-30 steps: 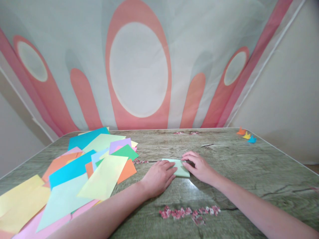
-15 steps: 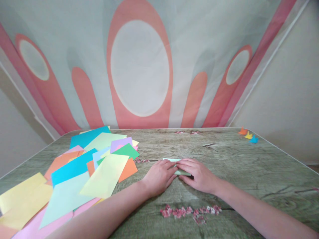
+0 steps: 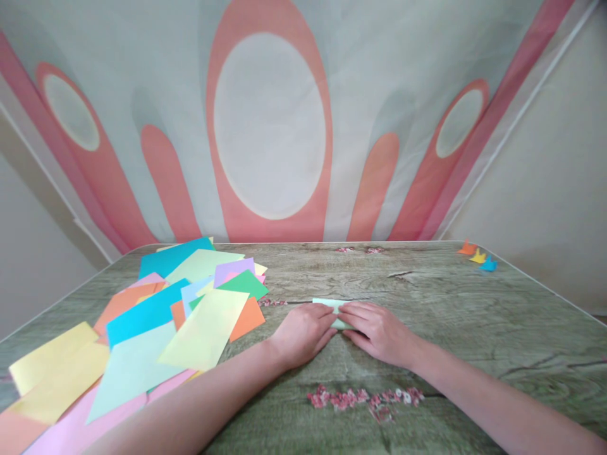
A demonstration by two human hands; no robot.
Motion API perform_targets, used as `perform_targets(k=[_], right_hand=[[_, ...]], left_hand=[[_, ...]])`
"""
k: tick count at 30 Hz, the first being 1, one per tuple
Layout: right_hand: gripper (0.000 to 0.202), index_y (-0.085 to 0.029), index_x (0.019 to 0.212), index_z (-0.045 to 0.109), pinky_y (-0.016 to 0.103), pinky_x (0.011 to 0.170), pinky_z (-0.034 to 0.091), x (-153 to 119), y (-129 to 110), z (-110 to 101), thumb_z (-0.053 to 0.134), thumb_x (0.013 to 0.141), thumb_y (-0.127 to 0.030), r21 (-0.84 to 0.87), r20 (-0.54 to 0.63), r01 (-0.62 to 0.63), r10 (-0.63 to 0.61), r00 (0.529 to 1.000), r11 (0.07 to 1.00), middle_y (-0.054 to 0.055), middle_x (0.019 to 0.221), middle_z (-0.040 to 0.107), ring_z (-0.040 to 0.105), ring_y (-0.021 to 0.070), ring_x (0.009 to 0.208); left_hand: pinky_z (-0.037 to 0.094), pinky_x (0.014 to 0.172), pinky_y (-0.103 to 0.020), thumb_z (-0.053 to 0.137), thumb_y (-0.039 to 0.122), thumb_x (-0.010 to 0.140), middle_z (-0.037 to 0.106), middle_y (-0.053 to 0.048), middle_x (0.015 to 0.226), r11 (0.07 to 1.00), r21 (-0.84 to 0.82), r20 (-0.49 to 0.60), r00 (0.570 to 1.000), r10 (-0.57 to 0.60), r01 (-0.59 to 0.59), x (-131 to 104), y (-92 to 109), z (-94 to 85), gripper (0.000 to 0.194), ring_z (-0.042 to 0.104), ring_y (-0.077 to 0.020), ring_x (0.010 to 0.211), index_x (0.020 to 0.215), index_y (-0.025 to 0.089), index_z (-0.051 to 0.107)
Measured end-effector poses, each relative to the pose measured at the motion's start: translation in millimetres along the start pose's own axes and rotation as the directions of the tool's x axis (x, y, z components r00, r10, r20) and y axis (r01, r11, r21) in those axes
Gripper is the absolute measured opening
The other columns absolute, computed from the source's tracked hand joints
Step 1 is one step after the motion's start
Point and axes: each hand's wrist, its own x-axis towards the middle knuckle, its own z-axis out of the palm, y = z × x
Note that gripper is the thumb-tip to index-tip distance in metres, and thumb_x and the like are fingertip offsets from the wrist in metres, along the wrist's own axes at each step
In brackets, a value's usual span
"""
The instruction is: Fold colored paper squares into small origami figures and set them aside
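A small folded pale green paper (image 3: 329, 303) lies on the wood-patterned table, largely covered by my hands. My left hand (image 3: 303, 333) presses on its left part with the fingers held together. From the right, my right hand (image 3: 375, 327) holds the other part, its fingers over the paper and its thumb at the near edge. The fingertips of both hands almost meet at the paper's middle.
Many loose coloured sheets (image 3: 203, 332) overlap on the table (image 3: 455, 335) at the left, partly beneath my left forearm. Small folded orange (image 3: 466, 248), yellow (image 3: 478, 256) and blue (image 3: 488, 264) paper pieces stand at the back right. A patterned cloth (image 3: 270, 126) hangs behind.
The view has shifted slightly. The paper's near right edge now lies flatter under my right hand, and the dark gap by the thumb is gone. Both hands keep nearly the same place.
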Motion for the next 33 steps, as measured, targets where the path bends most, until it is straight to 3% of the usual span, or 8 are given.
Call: perform_targets(k=[16, 33], right_hand=[[0.027, -0.021, 0.11, 0.061, 0.04, 0.093, 0.046, 3.5, 7.2, -0.4, 0.051, 0.085, -0.023, 0.039, -0.028, -0.026, 0.027, 0.999, 0.999, 0.009, 0.111, 0.062, 0.055, 0.0224, 0.106], [0.027, -0.019, 0.109, 0.061, 0.042, 0.092, 0.044, 2.5, 9.4, 2.6, 0.05, 0.086, -0.028, 0.011, -0.024, -0.034, 0.035, 0.999, 0.999, 0.01, 0.112, 0.061, 0.054, 0.0234, 0.106]], left_hand=[[0.045, 0.087, -0.031, 0.036, 0.027, 0.091, 0.061, -0.007, 0.101, 0.998, 0.058, -0.022, 1.0, -0.008, 0.009, -0.9, -8.5, 3.1, 0.024, 0.056, -0.0185, 0.099, 0.103, 0.017, 0.055], [0.045, 0.087, -0.034, 0.036, 0.029, 0.092, 0.058, -0.01, 0.103, 0.995, 0.096, 0.015, 0.999, -0.041, 0.04, -0.8, -2.3, 5.2, 0.026, 0.054, -0.021, 0.1, 0.103, 0.015, 0.054]])
